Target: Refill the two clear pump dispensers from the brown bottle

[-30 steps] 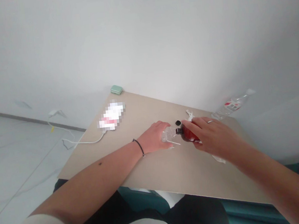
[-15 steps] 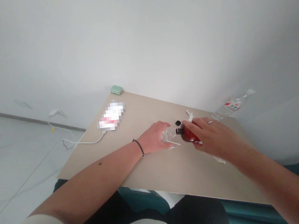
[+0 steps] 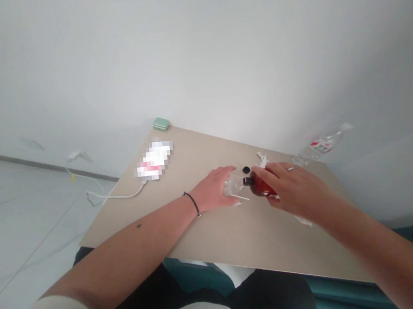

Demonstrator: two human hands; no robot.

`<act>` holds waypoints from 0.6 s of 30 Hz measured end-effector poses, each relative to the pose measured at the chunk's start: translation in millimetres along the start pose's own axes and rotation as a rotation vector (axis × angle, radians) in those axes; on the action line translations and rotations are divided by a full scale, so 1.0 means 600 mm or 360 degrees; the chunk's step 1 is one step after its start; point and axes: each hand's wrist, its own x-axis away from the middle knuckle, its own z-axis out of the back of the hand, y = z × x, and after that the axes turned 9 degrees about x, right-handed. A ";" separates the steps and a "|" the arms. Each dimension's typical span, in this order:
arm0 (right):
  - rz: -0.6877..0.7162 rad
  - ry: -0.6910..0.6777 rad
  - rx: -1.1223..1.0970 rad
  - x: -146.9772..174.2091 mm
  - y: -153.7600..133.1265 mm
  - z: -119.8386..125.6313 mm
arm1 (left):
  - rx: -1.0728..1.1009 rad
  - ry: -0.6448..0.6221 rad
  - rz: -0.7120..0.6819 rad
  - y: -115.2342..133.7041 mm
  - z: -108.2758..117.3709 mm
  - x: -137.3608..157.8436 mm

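My left hand [image 3: 215, 189] curves around a small clear plastic cup [image 3: 236, 185], thumb on the near side and fingers on the far side. A thin white stick [image 3: 239, 196] lies across the cup's near side. My right hand [image 3: 287, 185], with a ring on one finger, grips a dark red-brown bottle [image 3: 261, 183]. The bottle is tilted, its uncapped black-threaded neck pointing left at the cup's mouth. Whether liquid is flowing cannot be made out. Just beyond the neck, a black bottle cap [image 3: 246, 170] rests on the table.
On the beige table [image 3: 215, 237] lie a blurred-out phone [image 3: 155, 159] with a white cable [image 3: 122, 197], a green case [image 3: 161, 124] and crumpled tissue [image 3: 262, 158]. A clear water bottle [image 3: 321, 145] stands at the far right, beside the wall [image 3: 196, 52].
My left fingers have loosened slightly around the cup. The right hand and the tilted bottle have barely moved.
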 end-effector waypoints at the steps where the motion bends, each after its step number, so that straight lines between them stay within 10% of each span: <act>1: -0.0001 -0.0005 0.0000 0.000 0.000 0.000 | 0.0018 0.0002 -0.0012 0.001 0.000 0.000; 18: -0.0019 -0.0017 -0.0001 -0.002 -0.002 0.005 | -0.0163 -0.0073 -0.0060 0.003 0.005 -0.002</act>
